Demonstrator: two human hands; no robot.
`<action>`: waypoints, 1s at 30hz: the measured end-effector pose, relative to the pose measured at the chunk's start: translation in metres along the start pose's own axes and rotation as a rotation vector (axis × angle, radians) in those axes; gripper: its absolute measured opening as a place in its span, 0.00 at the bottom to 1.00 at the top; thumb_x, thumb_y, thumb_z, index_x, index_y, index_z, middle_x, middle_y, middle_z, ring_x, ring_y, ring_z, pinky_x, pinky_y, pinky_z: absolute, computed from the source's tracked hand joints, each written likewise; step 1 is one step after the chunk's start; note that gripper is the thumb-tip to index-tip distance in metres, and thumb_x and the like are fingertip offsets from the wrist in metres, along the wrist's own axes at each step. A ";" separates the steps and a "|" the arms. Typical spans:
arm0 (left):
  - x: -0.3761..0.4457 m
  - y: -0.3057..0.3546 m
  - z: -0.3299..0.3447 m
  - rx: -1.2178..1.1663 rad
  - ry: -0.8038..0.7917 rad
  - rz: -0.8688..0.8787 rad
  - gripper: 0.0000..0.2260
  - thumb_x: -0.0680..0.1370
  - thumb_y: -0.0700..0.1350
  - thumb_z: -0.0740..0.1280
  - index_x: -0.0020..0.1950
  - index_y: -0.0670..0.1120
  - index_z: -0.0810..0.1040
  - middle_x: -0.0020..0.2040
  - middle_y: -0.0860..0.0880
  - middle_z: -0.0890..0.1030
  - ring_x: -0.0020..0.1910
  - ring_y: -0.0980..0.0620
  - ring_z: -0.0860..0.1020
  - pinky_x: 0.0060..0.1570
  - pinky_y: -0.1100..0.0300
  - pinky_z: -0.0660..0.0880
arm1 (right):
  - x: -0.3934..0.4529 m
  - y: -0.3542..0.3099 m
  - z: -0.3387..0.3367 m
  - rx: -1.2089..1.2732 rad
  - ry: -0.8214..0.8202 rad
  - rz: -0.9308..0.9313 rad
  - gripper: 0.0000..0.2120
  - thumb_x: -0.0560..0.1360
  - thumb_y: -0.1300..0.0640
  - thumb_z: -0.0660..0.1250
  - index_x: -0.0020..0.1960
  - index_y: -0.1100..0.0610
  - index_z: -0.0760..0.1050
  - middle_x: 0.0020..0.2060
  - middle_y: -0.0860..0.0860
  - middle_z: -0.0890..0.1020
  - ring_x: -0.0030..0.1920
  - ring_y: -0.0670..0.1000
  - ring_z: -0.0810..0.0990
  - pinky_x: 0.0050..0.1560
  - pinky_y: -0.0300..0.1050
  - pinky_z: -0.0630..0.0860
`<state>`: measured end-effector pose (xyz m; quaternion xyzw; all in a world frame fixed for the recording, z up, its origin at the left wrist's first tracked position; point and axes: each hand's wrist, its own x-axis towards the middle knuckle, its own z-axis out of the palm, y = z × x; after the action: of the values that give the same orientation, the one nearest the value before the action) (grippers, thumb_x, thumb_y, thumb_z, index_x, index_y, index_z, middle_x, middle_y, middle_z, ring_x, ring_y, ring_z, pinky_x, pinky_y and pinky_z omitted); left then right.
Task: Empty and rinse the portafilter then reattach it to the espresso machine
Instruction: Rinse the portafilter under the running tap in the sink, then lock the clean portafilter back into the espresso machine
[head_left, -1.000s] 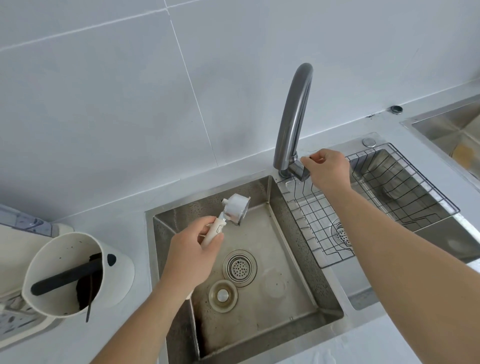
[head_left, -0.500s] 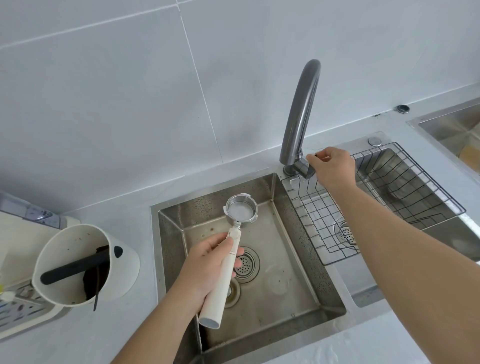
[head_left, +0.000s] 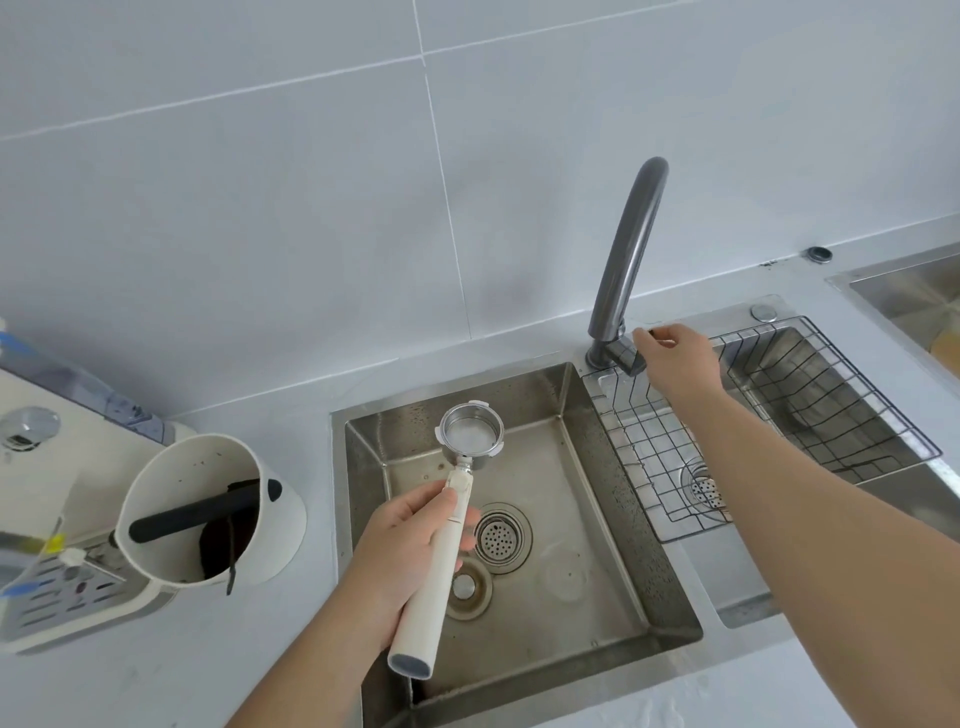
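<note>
While left hand (head_left: 410, 561) grips portafilter (head_left: 457, 512) handle, right hand (head_left: 680, 358) pinches half-hidden tap lever (head_left: 626, 356), espresso machine (head_left: 57, 467) cut off.

Portafilter (head_left: 470, 435) turned basket-up over sink since a second ago; left hand (head_left: 410, 551) regripped handle.

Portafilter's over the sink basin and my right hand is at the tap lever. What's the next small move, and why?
Probably open the faucet lever with the right hand: the left hand holds the portafilter basket-up over the sink, the basket looks empty, and no water is visibly running.
</note>
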<state>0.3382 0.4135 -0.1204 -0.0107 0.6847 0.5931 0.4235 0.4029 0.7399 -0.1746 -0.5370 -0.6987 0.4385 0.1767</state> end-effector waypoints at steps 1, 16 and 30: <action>-0.002 0.000 -0.003 -0.005 0.002 0.003 0.07 0.79 0.43 0.66 0.54 0.46 0.82 0.43 0.44 0.87 0.32 0.53 0.81 0.30 0.60 0.77 | -0.003 0.000 -0.001 0.012 -0.018 0.016 0.21 0.79 0.45 0.63 0.65 0.56 0.77 0.54 0.51 0.83 0.40 0.51 0.78 0.39 0.44 0.72; -0.032 -0.002 -0.050 -0.154 -0.065 -0.032 0.08 0.79 0.43 0.66 0.54 0.43 0.82 0.45 0.47 0.87 0.36 0.53 0.81 0.35 0.58 0.77 | -0.199 -0.010 0.033 0.572 -0.409 0.166 0.06 0.81 0.61 0.65 0.49 0.62 0.80 0.43 0.59 0.84 0.42 0.55 0.83 0.51 0.50 0.82; -0.070 -0.008 -0.134 -0.181 -0.132 0.067 0.06 0.78 0.43 0.68 0.49 0.46 0.85 0.48 0.47 0.87 0.46 0.46 0.82 0.54 0.47 0.78 | -0.391 -0.057 0.113 0.507 -0.760 0.067 0.15 0.72 0.56 0.72 0.56 0.63 0.80 0.47 0.64 0.87 0.51 0.62 0.87 0.53 0.57 0.83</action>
<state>0.3115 0.2671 -0.0937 0.0133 0.5987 0.6659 0.4449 0.4287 0.3362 -0.1036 -0.3002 -0.5668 0.7670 0.0196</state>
